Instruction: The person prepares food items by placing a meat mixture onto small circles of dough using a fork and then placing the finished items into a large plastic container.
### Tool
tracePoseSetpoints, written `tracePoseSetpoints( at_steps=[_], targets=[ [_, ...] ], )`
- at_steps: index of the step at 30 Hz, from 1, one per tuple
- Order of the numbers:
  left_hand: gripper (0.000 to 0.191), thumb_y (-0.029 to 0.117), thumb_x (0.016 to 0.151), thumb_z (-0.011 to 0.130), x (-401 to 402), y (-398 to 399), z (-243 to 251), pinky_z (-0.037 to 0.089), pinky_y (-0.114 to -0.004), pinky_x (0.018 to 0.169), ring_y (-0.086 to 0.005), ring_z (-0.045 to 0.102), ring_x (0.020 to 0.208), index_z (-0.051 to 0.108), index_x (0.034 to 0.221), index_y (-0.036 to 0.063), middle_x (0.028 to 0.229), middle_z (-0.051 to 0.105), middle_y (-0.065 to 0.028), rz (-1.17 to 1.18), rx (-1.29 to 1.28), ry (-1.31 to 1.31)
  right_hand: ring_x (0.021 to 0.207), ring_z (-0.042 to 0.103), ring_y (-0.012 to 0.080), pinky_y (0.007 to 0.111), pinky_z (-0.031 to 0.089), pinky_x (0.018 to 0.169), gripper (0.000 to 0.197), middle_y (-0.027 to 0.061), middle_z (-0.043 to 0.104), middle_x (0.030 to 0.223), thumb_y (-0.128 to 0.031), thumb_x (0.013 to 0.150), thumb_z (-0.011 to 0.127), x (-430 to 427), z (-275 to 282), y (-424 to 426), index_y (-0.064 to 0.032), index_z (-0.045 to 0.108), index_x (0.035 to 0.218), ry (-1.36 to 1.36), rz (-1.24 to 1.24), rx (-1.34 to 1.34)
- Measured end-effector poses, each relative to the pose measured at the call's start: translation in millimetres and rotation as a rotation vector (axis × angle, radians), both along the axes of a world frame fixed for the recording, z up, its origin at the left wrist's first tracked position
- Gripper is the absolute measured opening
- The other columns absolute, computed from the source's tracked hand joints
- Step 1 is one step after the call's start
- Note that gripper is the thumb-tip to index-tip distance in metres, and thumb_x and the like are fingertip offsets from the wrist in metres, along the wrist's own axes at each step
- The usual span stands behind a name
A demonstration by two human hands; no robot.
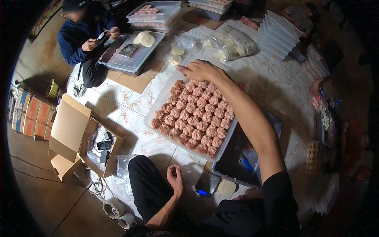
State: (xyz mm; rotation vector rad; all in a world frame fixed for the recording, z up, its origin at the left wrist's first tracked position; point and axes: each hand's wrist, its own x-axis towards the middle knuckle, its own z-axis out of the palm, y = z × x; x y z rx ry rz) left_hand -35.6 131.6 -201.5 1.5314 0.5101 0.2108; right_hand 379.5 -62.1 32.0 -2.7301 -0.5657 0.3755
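Note:
Rows of raw minced-meat balls [192, 118] fill much of a translucent plastic tray [151, 114] in front of me. My right hand [200, 70] reaches across to the tray's far end, just beyond the balls; its fingertips are partly hidden, and whether it holds something cannot be told. Low over the floor near my knee, my left hand [175, 179] is curled, with a dark interior where any contents are unclear. Under my right forearm lies a dark tray [231, 161] with a fork [236, 147] and a blue-handled tool [247, 163]. Round pale wrappers [226, 187] lie beside it.
A phone-like dark slab [207, 182] lies near my legs. An open cardboard box [69, 130] with electronics stands left. Another person [86, 38] sits at the upper left by a lidded tray [134, 56]. Bagged wrappers [231, 43] and stacked trays [278, 34] are farther back; cups [125, 220] sit lower left.

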Motion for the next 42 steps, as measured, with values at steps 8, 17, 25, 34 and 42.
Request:
tracePoseSetpoints(
  at_steps=[8,17,25,34,42],
  targets=[
    [0.017,0.006,0.089,0.075,-27.0,-47.1,62.6,0.051,-0.031,0.070,-0.0179,0.061,0.077,0.067,0.103,-0.0011,0.087,0.065,-0.0092,-0.657,0.340,-0.217,0.099,0.069,0.0411,0.050,0.055,0.089,0.029,0.0241,0.069,0.097,-0.028,0.098,0.063,-131.7,66.7,-39.7,-0.0065,0.070,0.115,-0.608,0.005,0.204],
    [0.045,0.036,0.095,0.066,-87.5,-119.3,-20.5,0.037,-0.050,0.116,-0.0390,0.049,0.135,0.067,0.129,0.0072,0.139,0.058,-0.0207,-1.616,1.001,-0.372,0.107,0.066,0.0447,0.052,0.051,0.096,0.052,0.0340,0.066,0.113,-0.030,0.077,0.082,-363.9,-131.5,-170.8,0.0046,0.069,0.113,0.214,-0.460,-0.162],
    [0.023,0.013,0.087,0.061,-83.8,-143.8,-4.1,0.048,-0.046,0.103,-0.0365,0.060,0.118,0.076,0.105,0.0078,0.120,0.068,-0.0210,-1.607,0.734,-0.238,0.092,0.068,0.0452,0.053,0.054,0.081,0.026,0.0266,0.070,0.091,-0.002,0.076,0.075,-424.3,-223.2,-192.5,0.0022,0.068,0.100,-0.096,-0.685,0.107],
    [0.028,0.008,0.088,0.056,-85.5,-146.3,4.6,0.050,-0.046,0.102,-0.0361,0.062,0.116,0.072,0.111,0.0070,0.113,0.070,-0.0183,-1.510,0.710,-0.310,0.096,0.069,0.0495,0.057,0.054,0.082,0.019,0.0347,0.068,0.102,-0.002,0.093,0.056,-392.7,-117.6,-235.5,0.0109,0.070,0.094,-0.209,-0.916,-0.045],
    [0.019,0.006,0.094,0.058,-66.7,-146.7,21.2,0.055,-0.047,0.089,-0.0392,0.067,0.102,0.068,0.110,0.0030,0.109,0.068,-0.0205,-1.415,0.559,-0.749,0.089,0.070,0.0500,0.055,0.057,0.078,0.015,0.0363,0.067,0.091,0.005,0.084,0.058,-411.9,-201.7,-244.5,0.0111,0.071,0.086,-0.201,-0.894,0.001]
  ],
)
